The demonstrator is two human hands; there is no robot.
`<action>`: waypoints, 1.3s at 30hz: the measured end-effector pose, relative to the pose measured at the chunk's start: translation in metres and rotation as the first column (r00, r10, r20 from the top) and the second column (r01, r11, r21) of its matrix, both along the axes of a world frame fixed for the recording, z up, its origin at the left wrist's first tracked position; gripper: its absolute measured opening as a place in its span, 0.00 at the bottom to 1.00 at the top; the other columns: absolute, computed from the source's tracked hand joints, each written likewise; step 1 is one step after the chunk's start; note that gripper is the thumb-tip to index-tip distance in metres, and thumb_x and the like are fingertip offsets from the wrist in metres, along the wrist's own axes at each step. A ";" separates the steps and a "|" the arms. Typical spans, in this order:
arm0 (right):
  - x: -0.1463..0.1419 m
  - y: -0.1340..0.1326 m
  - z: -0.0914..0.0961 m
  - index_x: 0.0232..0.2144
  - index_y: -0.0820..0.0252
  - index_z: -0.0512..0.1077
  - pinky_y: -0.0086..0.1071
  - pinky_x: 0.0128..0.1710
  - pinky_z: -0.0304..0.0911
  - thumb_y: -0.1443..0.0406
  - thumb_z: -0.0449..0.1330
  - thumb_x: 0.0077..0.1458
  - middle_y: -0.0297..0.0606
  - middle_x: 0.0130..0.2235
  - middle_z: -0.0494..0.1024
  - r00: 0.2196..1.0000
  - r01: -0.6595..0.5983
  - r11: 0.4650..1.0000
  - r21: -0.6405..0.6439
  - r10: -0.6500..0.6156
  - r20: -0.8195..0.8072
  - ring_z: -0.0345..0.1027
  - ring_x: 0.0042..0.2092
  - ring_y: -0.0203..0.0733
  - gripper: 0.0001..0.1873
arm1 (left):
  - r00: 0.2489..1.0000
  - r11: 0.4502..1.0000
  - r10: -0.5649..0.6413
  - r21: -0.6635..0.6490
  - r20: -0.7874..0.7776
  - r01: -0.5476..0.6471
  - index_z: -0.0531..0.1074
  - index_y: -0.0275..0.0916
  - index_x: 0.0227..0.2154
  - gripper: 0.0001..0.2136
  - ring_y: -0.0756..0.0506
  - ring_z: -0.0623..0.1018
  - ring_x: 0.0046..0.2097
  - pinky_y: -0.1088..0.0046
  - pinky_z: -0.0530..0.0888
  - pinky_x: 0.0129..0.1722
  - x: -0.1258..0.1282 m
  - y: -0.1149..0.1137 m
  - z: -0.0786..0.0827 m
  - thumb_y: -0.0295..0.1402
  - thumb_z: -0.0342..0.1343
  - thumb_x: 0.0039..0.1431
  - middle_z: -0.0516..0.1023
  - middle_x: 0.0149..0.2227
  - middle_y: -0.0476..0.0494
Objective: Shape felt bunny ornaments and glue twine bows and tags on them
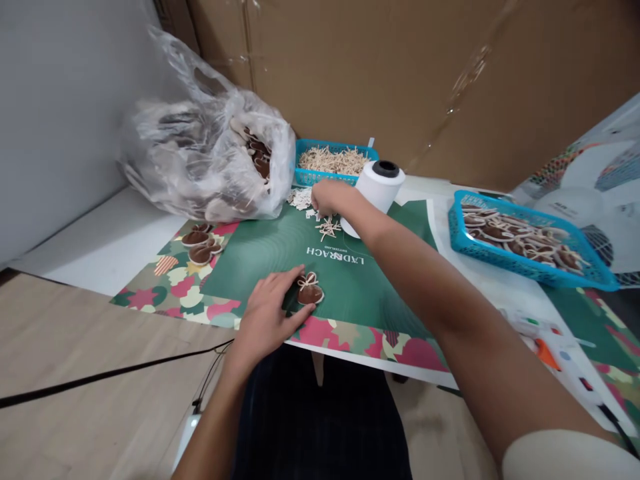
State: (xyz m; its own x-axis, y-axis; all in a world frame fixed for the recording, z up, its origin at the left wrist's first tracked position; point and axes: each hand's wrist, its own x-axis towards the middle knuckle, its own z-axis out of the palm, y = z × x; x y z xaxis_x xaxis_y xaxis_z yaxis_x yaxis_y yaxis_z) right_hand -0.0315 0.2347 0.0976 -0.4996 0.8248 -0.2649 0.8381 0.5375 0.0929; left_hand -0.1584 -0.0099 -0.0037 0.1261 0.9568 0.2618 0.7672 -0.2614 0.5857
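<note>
My left hand lies on the green printed sheet near the table's front edge, fingers spread around a brown cut-out piece with a cream bow, touching its left side. My right hand reaches far across the sheet, fingers curled down in a pinch over a small heap of pale bows and bits beside a white thread cone. What the right fingers hold is hidden.
A clear plastic bag of brown pieces sits at the back left. A blue basket of pale bows stands behind the cone. Another blue basket of finished pieces is on the right. Three brown pieces lie left. Glue gun at right edge.
</note>
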 end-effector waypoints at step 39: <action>0.076 -0.163 0.000 0.38 0.58 0.80 0.32 0.41 0.72 0.65 0.65 0.60 0.35 0.36 0.86 0.584 -0.382 0.819 -0.428 -0.146 -0.799 0.79 0.38 0.39 0.05 | 0.541 0.959 0.229 -0.284 0.809 0.019 0.84 0.38 0.32 0.11 0.47 0.83 0.31 0.74 0.80 0.34 0.021 -0.011 0.039 0.41 0.70 0.59 0.85 0.29 0.46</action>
